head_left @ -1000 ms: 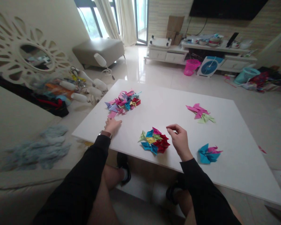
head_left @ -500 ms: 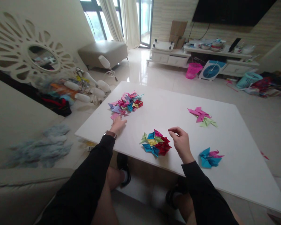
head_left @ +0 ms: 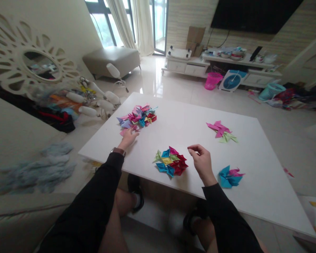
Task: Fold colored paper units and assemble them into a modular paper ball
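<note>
My left hand (head_left: 128,138) is at the near edge of a heaped pile of folded paper cranes (head_left: 138,115), pink, lilac, blue and red. Its thumb is spread from the fingers, whose tips touch a pink paper crane (head_left: 123,132). Over the table, my right hand (head_left: 201,160) hovers with thumb and forefinger pinched together and nothing visible between them. Just left of it lies a cluster of blue, red, green and yellow paper cranes (head_left: 167,160). A blue paper crane (head_left: 230,179) with a pink one (head_left: 236,172) is to its right.
A pink crane (head_left: 219,129) and a light green one (head_left: 228,137) lie farther back on the white table (head_left: 184,121). Left of the table stands a lamp with several white shades (head_left: 105,104). Beyond it are a pink basket (head_left: 212,82) and a blue fan (head_left: 231,80).
The view has shifted slightly, so the table and cranes sit a little farther left. My left hand has edged farther into the pile's near side; my right hand keeps its pinch.
</note>
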A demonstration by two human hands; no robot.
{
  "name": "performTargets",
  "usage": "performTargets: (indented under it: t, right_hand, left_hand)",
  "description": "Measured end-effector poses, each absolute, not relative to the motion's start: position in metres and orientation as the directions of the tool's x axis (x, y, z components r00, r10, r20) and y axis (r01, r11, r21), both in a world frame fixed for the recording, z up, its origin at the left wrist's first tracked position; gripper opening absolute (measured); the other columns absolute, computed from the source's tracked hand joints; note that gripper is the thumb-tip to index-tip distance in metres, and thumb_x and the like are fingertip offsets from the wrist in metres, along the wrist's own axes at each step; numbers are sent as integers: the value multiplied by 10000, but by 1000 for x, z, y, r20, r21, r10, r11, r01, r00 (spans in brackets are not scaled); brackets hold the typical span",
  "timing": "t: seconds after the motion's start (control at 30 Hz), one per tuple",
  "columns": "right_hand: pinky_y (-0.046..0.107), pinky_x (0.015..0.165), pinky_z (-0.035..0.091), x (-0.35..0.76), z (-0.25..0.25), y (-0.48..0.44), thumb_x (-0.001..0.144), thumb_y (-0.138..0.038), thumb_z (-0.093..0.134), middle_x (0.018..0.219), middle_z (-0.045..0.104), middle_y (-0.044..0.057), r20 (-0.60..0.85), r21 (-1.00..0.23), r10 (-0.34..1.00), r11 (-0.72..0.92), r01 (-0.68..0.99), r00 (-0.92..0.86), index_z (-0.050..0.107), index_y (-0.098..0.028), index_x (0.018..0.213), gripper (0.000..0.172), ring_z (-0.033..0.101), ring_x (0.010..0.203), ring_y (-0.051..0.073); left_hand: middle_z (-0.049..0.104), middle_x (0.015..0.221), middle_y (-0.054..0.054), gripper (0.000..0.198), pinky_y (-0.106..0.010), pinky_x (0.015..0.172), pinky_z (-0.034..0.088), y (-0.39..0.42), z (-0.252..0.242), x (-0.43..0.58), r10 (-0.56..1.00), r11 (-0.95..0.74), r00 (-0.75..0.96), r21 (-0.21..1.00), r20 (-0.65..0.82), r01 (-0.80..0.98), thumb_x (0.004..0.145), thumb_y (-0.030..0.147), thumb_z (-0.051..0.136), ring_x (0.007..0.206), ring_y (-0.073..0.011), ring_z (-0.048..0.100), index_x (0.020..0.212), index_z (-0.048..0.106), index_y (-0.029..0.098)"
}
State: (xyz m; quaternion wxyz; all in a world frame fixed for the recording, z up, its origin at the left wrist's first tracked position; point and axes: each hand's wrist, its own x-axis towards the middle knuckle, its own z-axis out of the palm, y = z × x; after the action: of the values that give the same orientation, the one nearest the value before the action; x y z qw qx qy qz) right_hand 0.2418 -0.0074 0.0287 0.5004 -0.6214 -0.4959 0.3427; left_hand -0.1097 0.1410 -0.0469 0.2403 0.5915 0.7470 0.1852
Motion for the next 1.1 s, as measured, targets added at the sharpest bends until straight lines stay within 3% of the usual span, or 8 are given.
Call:
performTargets:
  t: [0.33, 0.67, 0.93, 1.1]
  right_hand:
    - [344, 723, 502, 243, 30, -8, 790, -325, 668, 833, 725, 56, 69, -963, 962, -5, 270, 264, 721, -200, 791, 135, 650, 828, 227]
    - [336, 716, 492, 232, 30, -8, 784, -326, 667, 813, 710, 51, 55, -962, 968, -13, 272, 243, 721, -193, 784, 143, 645, 811, 220]
    - [343, 706, 500, 222, 25, -4, 782, -318, 652, 819, 726, 62, 68, -959, 972, 2, 284, 224, 720, -195, 777, 141, 655, 794, 223]
    - [330, 684, 497, 217, 23, -3, 773, -309, 638, 802, 718, 55, 74, -955, 974, 6, 297, 216, 713, -196, 765, 136, 652, 781, 217]
  left_hand:
    - [531, 1494, -192, 542, -389, 1166, 357, 136, -43, -106, 985, 172, -133, 586, -110, 792, 835, 299, 556, 1405, -285, 452, 1335, 621, 99]
    - [777, 1069, -107, 279, -332, 944, 494, 118, -2, -86, 996, 18, -59, 512, 65, 859, 804, 192, 660, 1015, -256, 693, 1041, 803, 155]
    - [776, 755, -107, 190, -299, 683, 470, 97, 17, -39, 989, -140, 81, 624, 123, 768, 850, 302, 717, 704, -211, 692, 827, 830, 150]
    - [792, 819, -85, 93, -271, 687, 492, 85, 17, -8, 945, -306, 288, 732, 155, 609, 810, 170, 733, 732, -188, 704, 840, 821, 169]
